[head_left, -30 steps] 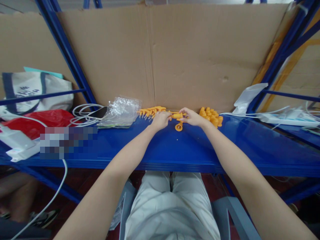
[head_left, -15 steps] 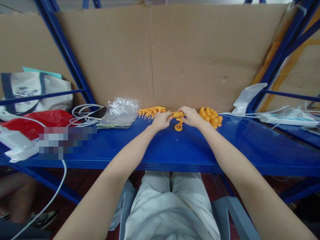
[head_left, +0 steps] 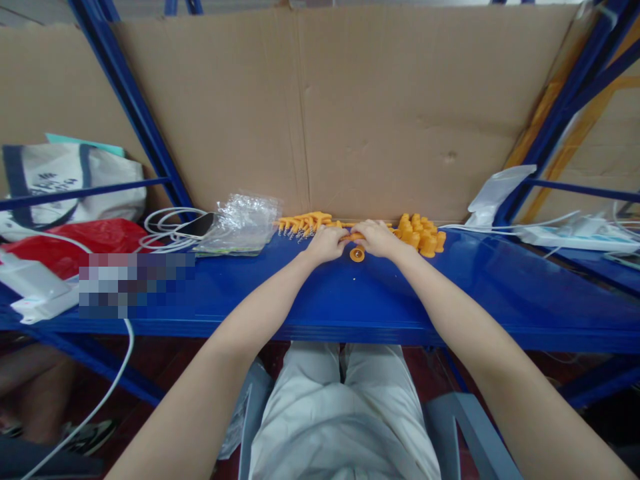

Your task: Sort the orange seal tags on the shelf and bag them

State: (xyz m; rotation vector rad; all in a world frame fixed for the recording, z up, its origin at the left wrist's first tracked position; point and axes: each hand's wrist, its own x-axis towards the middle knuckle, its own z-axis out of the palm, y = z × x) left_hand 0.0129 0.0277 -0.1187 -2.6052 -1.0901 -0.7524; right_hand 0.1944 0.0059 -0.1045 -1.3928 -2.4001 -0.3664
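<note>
My left hand [head_left: 327, 245] and my right hand [head_left: 376, 239] are close together over the blue shelf top, fingers closed around a small orange plastic piece [head_left: 355, 237]. Most of that piece is hidden by the fingers, so its exact kind cannot be made out. Just below the fingertips a round orange ring-shaped part [head_left: 357, 255] with a dark centre faces me. To the left of my left hand, a row of orange-handled corkscrews [head_left: 305, 222] shows its metal spirals. Beside my right wrist stands a cluster of orange hollow-looking plastic bodies [head_left: 423, 235].
Clear plastic bags [head_left: 240, 227] lie left of the corkscrews, near a coiled white cable [head_left: 167, 227] and a red bag [head_left: 85, 243]. A cardboard sheet [head_left: 375, 120] rises behind the shelf [head_left: 320, 300]. A white power strip [head_left: 575, 237] is at the right.
My hands have drawn closer together, the right one moving slightly down and left. The orange piece between them is now more covered by fingers.
</note>
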